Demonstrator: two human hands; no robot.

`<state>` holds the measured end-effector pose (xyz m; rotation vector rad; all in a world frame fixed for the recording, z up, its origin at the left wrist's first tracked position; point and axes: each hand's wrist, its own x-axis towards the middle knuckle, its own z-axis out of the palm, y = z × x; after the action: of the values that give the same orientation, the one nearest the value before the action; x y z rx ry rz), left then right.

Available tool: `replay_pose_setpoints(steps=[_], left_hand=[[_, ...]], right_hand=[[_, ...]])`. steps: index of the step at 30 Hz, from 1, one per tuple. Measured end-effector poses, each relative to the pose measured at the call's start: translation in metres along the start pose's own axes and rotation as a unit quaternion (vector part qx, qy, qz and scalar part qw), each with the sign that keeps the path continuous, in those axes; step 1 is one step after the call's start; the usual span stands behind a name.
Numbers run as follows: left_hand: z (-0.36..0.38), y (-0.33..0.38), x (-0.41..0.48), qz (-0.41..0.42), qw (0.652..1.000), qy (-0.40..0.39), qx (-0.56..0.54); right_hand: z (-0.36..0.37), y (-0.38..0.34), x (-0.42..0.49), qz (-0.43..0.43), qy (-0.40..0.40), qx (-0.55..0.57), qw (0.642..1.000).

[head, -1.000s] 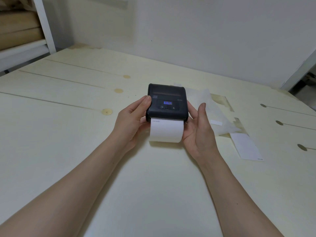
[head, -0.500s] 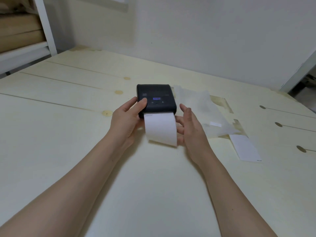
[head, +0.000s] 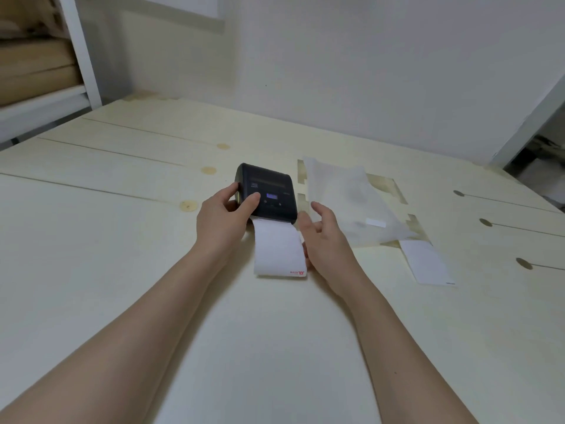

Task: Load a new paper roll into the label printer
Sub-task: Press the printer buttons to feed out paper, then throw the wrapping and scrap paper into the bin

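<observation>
Label printer (head: 269, 194) gripped by left hand (head: 221, 221); right hand (head: 325, 237) spread beside

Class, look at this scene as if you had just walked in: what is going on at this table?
A person is working on a small black label printer on a pale wooden table. The left hand grips the printer's left side, thumb on its top. A strip of white label paper feeds out of its front and lies flat on the table. The right hand is open beside that strip, holding nothing. A translucent bag and a loose label lie to the right.
</observation>
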<state>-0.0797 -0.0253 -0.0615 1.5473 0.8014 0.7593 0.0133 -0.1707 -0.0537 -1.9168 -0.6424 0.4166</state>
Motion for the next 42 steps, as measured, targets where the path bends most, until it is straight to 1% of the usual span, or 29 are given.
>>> replay_pose_setpoints(steps=[4,7,9,12,13,15,17,18,20,21,23,27,29,32,34,36,39,41,42], left_hand=[[0.002,0.002,-0.008,0.035,0.996,0.019,0.079],[0.005,-0.001,-0.007,0.056,0.989,0.054,0.124],[0.007,-0.002,-0.001,0.060,0.978,0.090,0.180],[0.017,0.010,-0.004,0.101,0.960,0.129,0.227],[0.024,0.017,-0.008,0.124,0.958,0.126,0.224],[0.046,0.033,-0.022,0.168,0.961,0.090,0.201],[0.072,0.044,-0.033,0.192,0.964,0.034,0.180],[0.086,0.046,-0.036,0.192,0.965,0.005,0.181],[0.114,0.047,-0.040,0.164,0.965,-0.044,0.200],[0.127,0.047,-0.039,0.143,0.964,-0.063,0.217],[0.148,0.045,-0.037,0.101,0.958,-0.080,0.254],[0.171,0.041,-0.030,0.052,0.949,-0.062,0.304],[0.178,0.038,-0.029,0.039,0.944,-0.042,0.325],[0.183,0.035,-0.024,0.012,0.939,-0.015,0.344],[0.182,0.034,-0.020,-0.016,0.939,-0.016,0.342],[0.181,0.033,-0.016,-0.030,0.940,-0.025,0.338],[0.180,0.031,-0.011,-0.032,0.946,-0.051,0.318],[0.177,0.030,-0.011,-0.027,0.953,-0.067,0.294],[0.175,0.030,-0.011,-0.022,0.956,-0.073,0.282]], right_hand=[[-0.003,0.002,-0.004,-0.008,0.017,-0.037,0.999],[-0.015,0.000,-0.011,0.004,0.031,0.009,0.999],[-0.029,0.002,-0.012,0.002,0.079,0.013,0.997],[-0.058,0.015,-0.008,0.017,0.195,-0.020,0.980],[-0.069,0.021,-0.007,0.035,0.234,-0.040,0.971],[-0.091,0.032,-0.005,0.082,0.293,-0.099,0.947],[-0.109,0.040,-0.006,0.143,0.319,-0.198,0.916],[-0.117,0.043,-0.008,0.172,0.317,-0.249,0.899],[-0.129,0.050,-0.011,0.218,0.292,-0.324,0.873],[-0.134,0.053,-0.012,0.235,0.275,-0.344,0.866],[-0.142,0.058,-0.013,0.256,0.254,-0.346,0.866],[-0.156,0.061,-0.012,0.278,0.236,-0.287,0.886],[-0.160,0.064,-0.013,0.288,0.216,-0.282,0.889],[-0.162,0.064,-0.018,0.296,0.209,-0.328,0.873],[-0.165,0.061,-0.020,0.300,0.206,-0.354,0.862],[-0.167,0.058,-0.020,0.313,0.194,-0.335,0.867],[-0.171,0.058,-0.020,0.325,0.192,-0.265,0.887],[-0.173,0.061,-0.023,0.293,0.198,-0.233,0.906],[-0.174,0.063,-0.025,0.259,0.202,-0.200,0.923]])
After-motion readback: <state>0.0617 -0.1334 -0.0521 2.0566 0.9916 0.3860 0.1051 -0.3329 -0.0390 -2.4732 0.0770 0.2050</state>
